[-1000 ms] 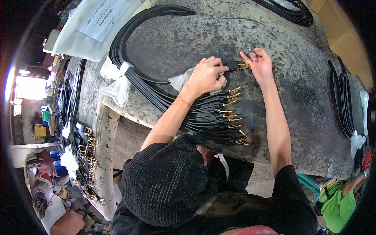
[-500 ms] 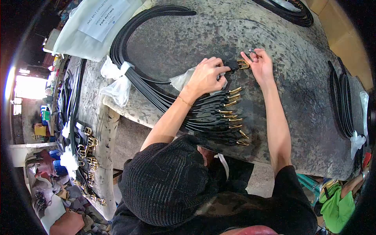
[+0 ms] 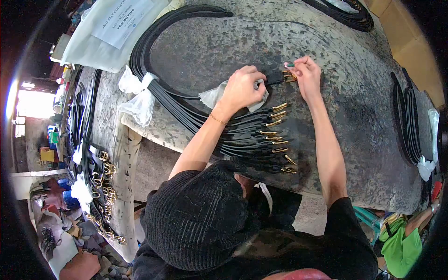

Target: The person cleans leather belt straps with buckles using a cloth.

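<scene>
A black belt with a gold buckle (image 3: 290, 76) lies on the dark, worn table, its buckle end (image 3: 274, 78) between my hands. My left hand (image 3: 242, 87) is closed over a pale grey cloth (image 3: 212, 96), fingers curled beside the belt's buckle end. My right hand (image 3: 308, 78) is at the buckle's far side, its fingers pinching a small, thin, dark stick-like piece (image 3: 290, 65); its exact kind is too small to tell. Below my hands a row of black belts (image 3: 247, 135) fans out, their gold buckles (image 3: 278, 140) lined up on the right.
A plastic tie (image 3: 137, 95) binds the belts at the left. More belt bundles lie at the right (image 3: 408, 123), upper right (image 3: 347, 16) and far left (image 3: 103, 182). A labelled white bag (image 3: 84, 49) sits upper left. A person's green garment (image 3: 403, 249) shows lower right.
My right hand's fingers have drawn together around the thin piece, now closer above the buckle. My left hand has shifted slightly left, its fingers off the buckle end, with more cloth showing.
</scene>
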`<act>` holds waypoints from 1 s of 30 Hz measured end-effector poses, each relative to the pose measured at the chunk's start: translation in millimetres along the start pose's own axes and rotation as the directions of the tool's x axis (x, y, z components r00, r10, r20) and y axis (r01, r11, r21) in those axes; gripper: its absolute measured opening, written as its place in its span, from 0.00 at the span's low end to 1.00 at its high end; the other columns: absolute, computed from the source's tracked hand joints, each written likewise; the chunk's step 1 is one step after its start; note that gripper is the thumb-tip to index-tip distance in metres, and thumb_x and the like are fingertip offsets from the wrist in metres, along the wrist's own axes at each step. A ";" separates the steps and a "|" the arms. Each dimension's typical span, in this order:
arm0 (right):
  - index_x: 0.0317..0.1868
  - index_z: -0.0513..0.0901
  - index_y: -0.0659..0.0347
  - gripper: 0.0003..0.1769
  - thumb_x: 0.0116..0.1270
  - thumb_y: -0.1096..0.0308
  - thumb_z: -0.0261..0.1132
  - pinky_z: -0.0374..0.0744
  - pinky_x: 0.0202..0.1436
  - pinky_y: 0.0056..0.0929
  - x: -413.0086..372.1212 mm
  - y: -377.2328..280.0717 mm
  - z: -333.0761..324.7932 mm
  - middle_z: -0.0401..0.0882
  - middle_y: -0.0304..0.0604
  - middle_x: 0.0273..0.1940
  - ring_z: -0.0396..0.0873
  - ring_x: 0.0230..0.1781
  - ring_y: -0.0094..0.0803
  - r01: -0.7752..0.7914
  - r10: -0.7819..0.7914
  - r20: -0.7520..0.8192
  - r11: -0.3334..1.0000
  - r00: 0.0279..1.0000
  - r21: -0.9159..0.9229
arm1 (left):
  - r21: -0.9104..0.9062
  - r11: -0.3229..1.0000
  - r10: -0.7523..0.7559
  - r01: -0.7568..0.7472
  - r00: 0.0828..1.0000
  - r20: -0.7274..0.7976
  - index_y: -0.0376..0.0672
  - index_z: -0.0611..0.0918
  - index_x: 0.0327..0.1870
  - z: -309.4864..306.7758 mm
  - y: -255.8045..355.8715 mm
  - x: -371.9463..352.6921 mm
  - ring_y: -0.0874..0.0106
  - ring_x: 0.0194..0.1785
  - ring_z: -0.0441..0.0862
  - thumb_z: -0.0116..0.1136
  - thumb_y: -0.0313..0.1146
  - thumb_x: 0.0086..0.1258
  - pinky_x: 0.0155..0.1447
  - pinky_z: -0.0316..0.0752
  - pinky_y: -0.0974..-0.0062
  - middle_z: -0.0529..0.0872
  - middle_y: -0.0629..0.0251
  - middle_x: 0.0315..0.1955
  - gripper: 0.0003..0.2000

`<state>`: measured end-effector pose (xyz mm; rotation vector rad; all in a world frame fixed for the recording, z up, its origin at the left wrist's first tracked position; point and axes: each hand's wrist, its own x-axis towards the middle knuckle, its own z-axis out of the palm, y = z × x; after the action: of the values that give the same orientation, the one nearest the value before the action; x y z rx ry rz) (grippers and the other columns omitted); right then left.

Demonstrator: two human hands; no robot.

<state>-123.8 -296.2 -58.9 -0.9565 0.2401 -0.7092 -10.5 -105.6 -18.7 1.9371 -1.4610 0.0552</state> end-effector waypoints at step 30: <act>0.31 0.78 0.65 0.05 0.55 0.75 0.66 0.63 0.25 0.21 -18.3 -1.5 27.5 0.69 0.31 0.19 0.62 0.22 0.15 0.194 -0.040 0.214 0.600 0.976 -0.776 | 0.044 0.998 -0.044 0.042 0.998 0.038 0.36 0.83 0.41 0.8 -4.0 -0.7 0.52 0.43 0.81 0.60 0.30 0.54 0.51 0.76 0.57 0.82 0.52 0.34 0.13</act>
<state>-124.9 -266.7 -44.1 -1.9171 0.3513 -0.6267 -7.6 -105.0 -21.5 2.0144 -1.4535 0.0299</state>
